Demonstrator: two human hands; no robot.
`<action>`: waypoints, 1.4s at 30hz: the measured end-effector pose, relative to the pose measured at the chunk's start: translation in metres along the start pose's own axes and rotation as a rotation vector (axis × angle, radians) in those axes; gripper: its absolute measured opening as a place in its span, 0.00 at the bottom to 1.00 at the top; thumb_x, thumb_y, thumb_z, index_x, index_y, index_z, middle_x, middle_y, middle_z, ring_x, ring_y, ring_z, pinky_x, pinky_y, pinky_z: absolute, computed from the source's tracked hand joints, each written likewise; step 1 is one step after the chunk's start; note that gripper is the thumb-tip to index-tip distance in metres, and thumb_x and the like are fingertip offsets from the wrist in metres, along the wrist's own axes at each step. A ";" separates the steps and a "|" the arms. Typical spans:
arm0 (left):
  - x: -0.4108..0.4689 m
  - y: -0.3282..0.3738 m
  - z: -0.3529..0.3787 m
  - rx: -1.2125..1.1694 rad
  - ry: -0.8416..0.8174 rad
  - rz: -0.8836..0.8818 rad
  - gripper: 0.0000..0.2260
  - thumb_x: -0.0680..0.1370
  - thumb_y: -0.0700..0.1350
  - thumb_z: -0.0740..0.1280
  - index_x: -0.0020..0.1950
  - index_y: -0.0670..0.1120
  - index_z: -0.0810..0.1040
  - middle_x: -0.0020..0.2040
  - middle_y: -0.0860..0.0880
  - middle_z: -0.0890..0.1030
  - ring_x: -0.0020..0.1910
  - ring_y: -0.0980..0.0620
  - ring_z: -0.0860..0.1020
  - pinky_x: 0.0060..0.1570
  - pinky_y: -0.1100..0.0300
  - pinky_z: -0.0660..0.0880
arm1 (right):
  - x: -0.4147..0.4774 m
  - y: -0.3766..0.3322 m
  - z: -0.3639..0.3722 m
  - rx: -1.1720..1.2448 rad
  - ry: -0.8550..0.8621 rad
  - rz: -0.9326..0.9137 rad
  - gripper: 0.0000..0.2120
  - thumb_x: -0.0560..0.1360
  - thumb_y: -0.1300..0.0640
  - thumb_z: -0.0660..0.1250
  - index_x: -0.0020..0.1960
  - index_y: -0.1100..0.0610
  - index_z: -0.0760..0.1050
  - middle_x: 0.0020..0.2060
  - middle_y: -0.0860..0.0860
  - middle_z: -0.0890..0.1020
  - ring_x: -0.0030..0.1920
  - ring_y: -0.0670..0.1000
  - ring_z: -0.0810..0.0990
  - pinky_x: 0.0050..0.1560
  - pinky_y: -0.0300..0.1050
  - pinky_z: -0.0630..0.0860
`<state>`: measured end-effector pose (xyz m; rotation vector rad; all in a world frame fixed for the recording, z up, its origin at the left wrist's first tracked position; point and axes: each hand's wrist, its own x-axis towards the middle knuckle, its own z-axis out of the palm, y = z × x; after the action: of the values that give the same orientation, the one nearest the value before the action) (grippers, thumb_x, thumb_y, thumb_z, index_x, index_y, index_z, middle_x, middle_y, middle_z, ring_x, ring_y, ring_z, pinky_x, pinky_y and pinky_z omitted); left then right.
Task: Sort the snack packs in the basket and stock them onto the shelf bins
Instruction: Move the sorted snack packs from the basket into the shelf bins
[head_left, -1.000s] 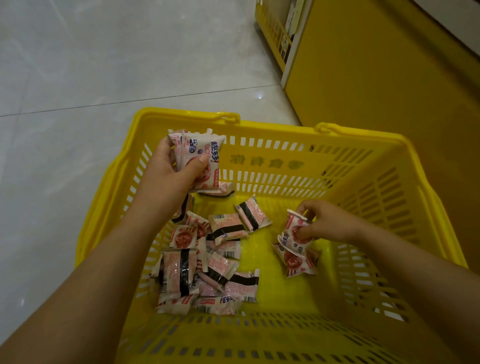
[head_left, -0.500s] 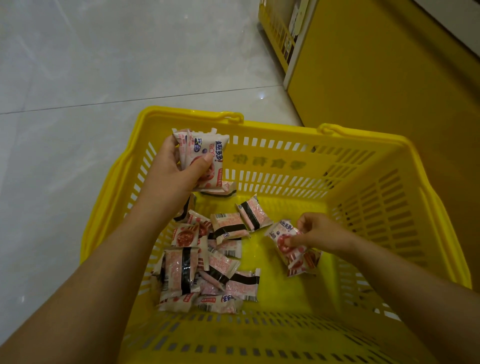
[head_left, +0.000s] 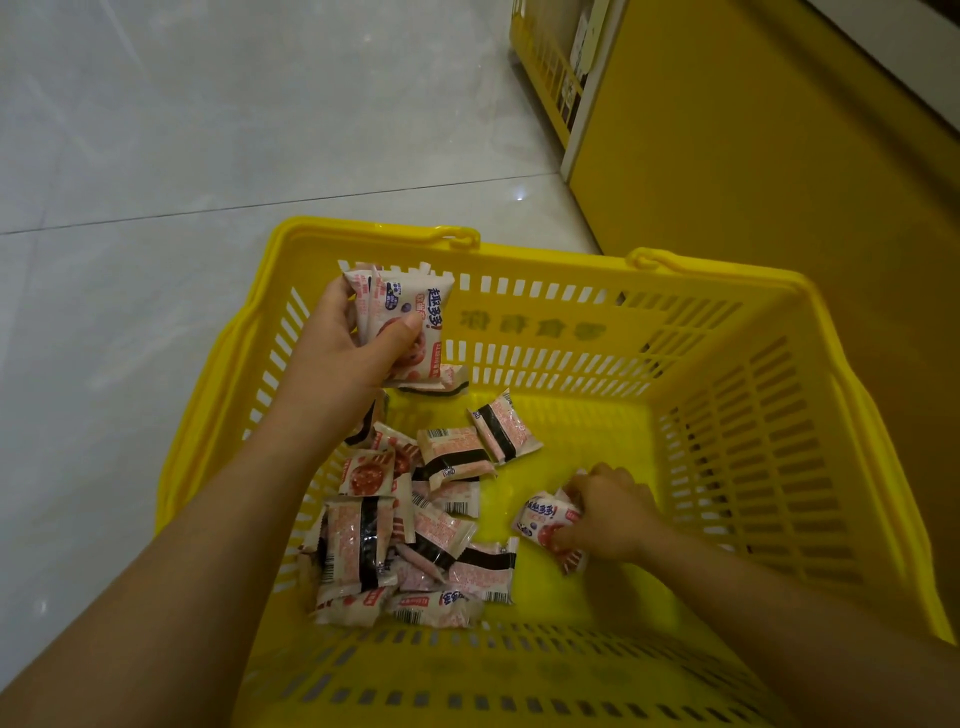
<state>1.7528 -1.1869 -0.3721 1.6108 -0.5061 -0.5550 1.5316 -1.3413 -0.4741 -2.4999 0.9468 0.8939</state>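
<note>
**Snack packs (head_left: 415, 525): handling and hold points in the basket (head_left: 727, 426)**

**Location.** The loose snack packs lie heaped on the basket bottom. The heap is below the left fingers and just to the left of the right fingers. A stack of packs (head_left: 402, 322) stands upright in the left hand (head_left: 337, 358). The fingers curl round its far side and the thumb presses on the printed face. The right hand (head_left: 610, 512) sits low in the basket, and its fingertips pinch a single pack (head_left: 543, 522). Another pack shows just beneath those fingers.

**Handling.** The packs look like small film pillow bags.
- They are judged light and soft.
- The glossy film is likely slippery when several are stacked.
- The contents may crush under pressure.

Take hold across the two flat faces, or by a crimped end seal. Keep thumb pressure moderate on the stack.

**Surroundings.**
- The slotted basket walls rise around both hands.
- The far wall stands just beyond the left fingertips.
- The right wall is well apart from the right fingers.
- The left forearm crosses above the near part of the heap and hides some packs.
- A yellow shelf unit (head_left: 753, 156) stands beyond the basket on the tiled floor (head_left: 182, 130).
- A slatted rack (head_left: 543, 62) shows at its far end.
- Whether that rack is a shelf bin cannot be told.
</note>
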 end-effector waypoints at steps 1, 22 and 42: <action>0.000 0.000 0.000 0.003 -0.004 0.001 0.10 0.77 0.47 0.69 0.56 0.56 0.74 0.51 0.54 0.83 0.48 0.57 0.83 0.42 0.62 0.81 | 0.000 -0.004 0.001 -0.033 0.013 -0.014 0.30 0.66 0.36 0.70 0.62 0.49 0.71 0.57 0.51 0.73 0.60 0.54 0.70 0.59 0.49 0.66; 0.001 -0.001 0.000 0.027 0.002 -0.004 0.10 0.77 0.47 0.69 0.56 0.55 0.73 0.50 0.54 0.83 0.48 0.57 0.83 0.43 0.61 0.81 | 0.003 0.019 0.004 -0.029 0.097 -0.171 0.31 0.63 0.34 0.70 0.61 0.47 0.72 0.53 0.53 0.70 0.58 0.55 0.69 0.53 0.45 0.71; -0.007 0.032 0.031 -0.008 -0.036 -0.028 0.10 0.77 0.46 0.69 0.56 0.53 0.74 0.51 0.52 0.83 0.48 0.53 0.83 0.47 0.55 0.81 | -0.038 0.013 -0.063 0.768 0.307 -0.185 0.32 0.76 0.55 0.68 0.69 0.49 0.51 0.64 0.58 0.69 0.48 0.60 0.82 0.47 0.59 0.80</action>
<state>1.7281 -1.2106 -0.3423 1.6044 -0.5083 -0.6073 1.5287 -1.3638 -0.4027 -2.0126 0.8999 0.0416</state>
